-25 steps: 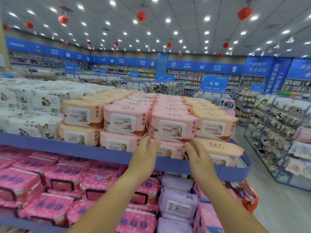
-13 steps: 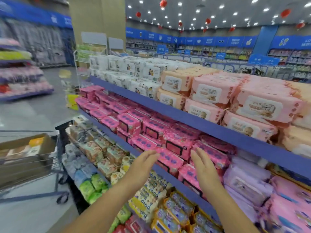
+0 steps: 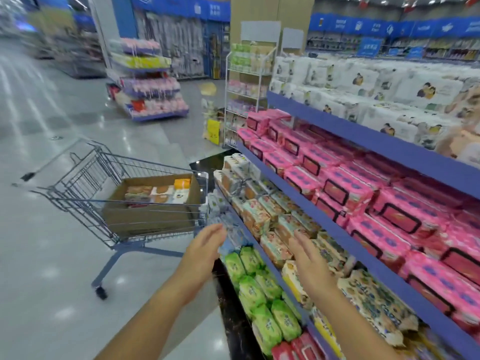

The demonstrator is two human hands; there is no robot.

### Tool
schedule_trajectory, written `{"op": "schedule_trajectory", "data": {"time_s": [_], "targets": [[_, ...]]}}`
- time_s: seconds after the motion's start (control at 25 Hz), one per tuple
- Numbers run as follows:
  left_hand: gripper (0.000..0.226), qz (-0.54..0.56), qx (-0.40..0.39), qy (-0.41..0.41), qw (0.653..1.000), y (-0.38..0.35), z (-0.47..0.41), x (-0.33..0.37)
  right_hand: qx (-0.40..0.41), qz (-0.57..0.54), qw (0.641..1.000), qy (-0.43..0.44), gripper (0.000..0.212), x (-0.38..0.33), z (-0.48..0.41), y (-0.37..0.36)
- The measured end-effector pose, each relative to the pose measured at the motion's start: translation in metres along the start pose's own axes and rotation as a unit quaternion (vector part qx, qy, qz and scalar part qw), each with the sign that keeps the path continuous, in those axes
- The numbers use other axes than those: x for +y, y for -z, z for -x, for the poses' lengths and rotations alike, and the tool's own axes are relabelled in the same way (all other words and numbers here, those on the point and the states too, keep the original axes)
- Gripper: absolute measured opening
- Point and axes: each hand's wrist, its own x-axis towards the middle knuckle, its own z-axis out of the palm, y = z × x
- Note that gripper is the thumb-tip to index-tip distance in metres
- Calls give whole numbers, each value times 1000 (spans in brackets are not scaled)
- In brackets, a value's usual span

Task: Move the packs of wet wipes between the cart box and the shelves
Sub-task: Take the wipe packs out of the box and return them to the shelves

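Observation:
A cardboard box (image 3: 145, 216) sits in a wire shopping cart (image 3: 85, 178) at the left, with several packs of wet wipes (image 3: 158, 193) lying in its bottom. The blue shelves (image 3: 337, 229) run along the right, stacked with pink packs (image 3: 345, 185), white packs (image 3: 376, 94) and small mixed packs (image 3: 272, 219). My left hand (image 3: 205, 250) is held out with straight fingers and empty, just right of the cart's front corner. Also empty, my right hand (image 3: 309, 261) hovers with straight fingers in front of the lower shelf packs.
A white wire rack (image 3: 246, 94) of packs stands at the shelf's far end beside a beige pillar. Another stocked display stand (image 3: 148, 81) is across the grey tiled aisle. Green packs (image 3: 259, 289) fill the bottom shelf near my arms.
My view has swung left and down from the top shelf of peach packs to the cart. Both empty hands have come down from that shelf to lower-shelf height.

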Motion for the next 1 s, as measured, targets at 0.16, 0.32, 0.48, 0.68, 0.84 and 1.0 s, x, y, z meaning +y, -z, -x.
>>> {"op": "schedule_trajectory", "data": {"time_s": [0.16,0.32,0.48,0.68,0.84,1.0], "targets": [[34,-25,55,28,998,98,-56,-9,-34,22,999,-16,56,-9,-59,-96],[38,-47,82,75,993,168,-108,-25,-65,23,997,-38,54,-18,-119,-178],[44,-64,98,102,988,219,-181,-38,-98,30,993,-56,55,-20,-199,-257],[43,-82,126,112,982,275,-291,-37,-167,53,983,-55,53,-30,-318,-355],[43,-82,139,143,976,312,-377,-37,-199,93,973,-73,56,-36,-402,-416],[45,-70,131,184,972,346,-453,-42,-211,141,961,-107,58,-40,-473,-463]]}}
